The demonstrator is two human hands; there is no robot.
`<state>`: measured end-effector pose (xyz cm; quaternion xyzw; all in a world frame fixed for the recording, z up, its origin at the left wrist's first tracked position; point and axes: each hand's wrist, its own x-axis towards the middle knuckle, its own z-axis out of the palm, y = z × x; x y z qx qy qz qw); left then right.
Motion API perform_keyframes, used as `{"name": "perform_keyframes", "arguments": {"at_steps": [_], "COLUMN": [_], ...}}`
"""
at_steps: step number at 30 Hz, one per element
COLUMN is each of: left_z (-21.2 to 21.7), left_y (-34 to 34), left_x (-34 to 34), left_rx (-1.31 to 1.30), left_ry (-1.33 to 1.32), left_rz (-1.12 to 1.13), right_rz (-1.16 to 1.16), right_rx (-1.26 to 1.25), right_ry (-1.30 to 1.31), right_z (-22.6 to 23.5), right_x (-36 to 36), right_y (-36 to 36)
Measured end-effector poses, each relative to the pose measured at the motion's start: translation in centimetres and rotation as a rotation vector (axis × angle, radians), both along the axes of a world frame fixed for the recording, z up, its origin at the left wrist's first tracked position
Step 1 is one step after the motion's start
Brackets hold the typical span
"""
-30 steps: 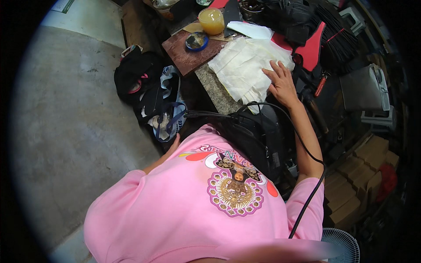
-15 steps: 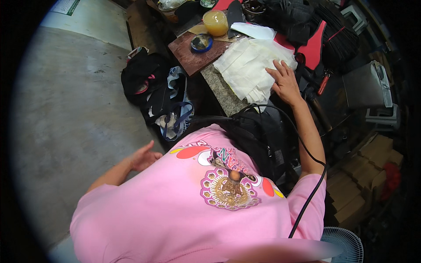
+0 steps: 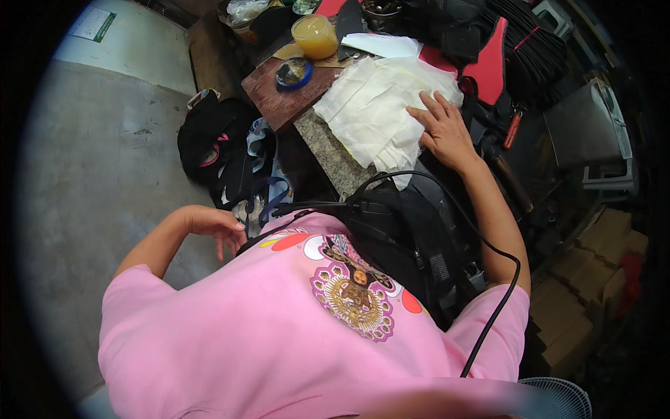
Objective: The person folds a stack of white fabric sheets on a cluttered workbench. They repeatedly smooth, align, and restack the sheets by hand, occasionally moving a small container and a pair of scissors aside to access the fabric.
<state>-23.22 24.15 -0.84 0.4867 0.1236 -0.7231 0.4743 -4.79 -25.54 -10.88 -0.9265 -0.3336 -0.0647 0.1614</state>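
My right hand [image 3: 448, 134] lies flat with fingers spread on the right part of a crumpled pile of thin, off-white sheets [image 3: 380, 112]; I cannot tell whether they are cloth or paper. The pile covers much of a grey speckled stone slab [image 3: 326, 143] and hangs over its near edge. Beside my body on the left, my left hand [image 3: 215, 227] hangs in the air, fingers loosely bent and apart, with nothing visible in it. It is nearest to the blue strap of a bag [image 3: 276, 188].
A reddish-brown board [image 3: 269, 94] carries a blue-rimmed lid [image 3: 293, 72]; a tub of yellowish liquid [image 3: 315, 37] stands behind it. Red pieces [image 3: 487, 70] and a red-handled tool [image 3: 513, 130] lie right. A black cable [image 3: 481, 241] loops past my right arm. Cardboard boxes [image 3: 569, 318] stand lower right.
My left hand has risen and come forward beside my body, its fingers now pointing down. My right hand stays on the white sheets. The view has shifted slightly.
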Motion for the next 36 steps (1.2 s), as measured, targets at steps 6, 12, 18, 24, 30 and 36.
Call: {"name": "perform_keyframes", "arguments": {"at_steps": [6, 12, 18, 24, 30, 36], "left_z": [0.9, 7.0, -5.0, -10.4, -10.1, -10.0], "left_y": [-3.6, -10.3, -22.2, -22.7, -22.9, -22.7], "left_x": [-0.5, 8.4, 18.5, 20.5, 20.3, 20.2], "left_rx": [0.452, 0.745, 0.093, 0.162, 0.260, 0.265], "left_ry": [-0.524, -1.958, -2.378, -2.367, -2.373, -2.387], "left_rz": [-0.227, -0.446, -0.400, -0.401, -0.453, -0.449], "right_rz": [-0.012, -0.023, -0.017, -0.020, -0.593, -1.050], "right_rx": [0.023, -0.059, -0.172, 0.235, 0.704, 0.825], "right_ry": [0.003, 0.026, -0.008, 0.092, 0.388, 0.433], "right_z": [-0.2, 0.7, 1.4, 5.3, 8.9, 4.0], "right_x": [-0.4, -0.3, -0.3, -1.8, -12.1, -22.5], "right_y": [0.4, 0.6, 0.6, -3.5, -12.5, -14.9]}}
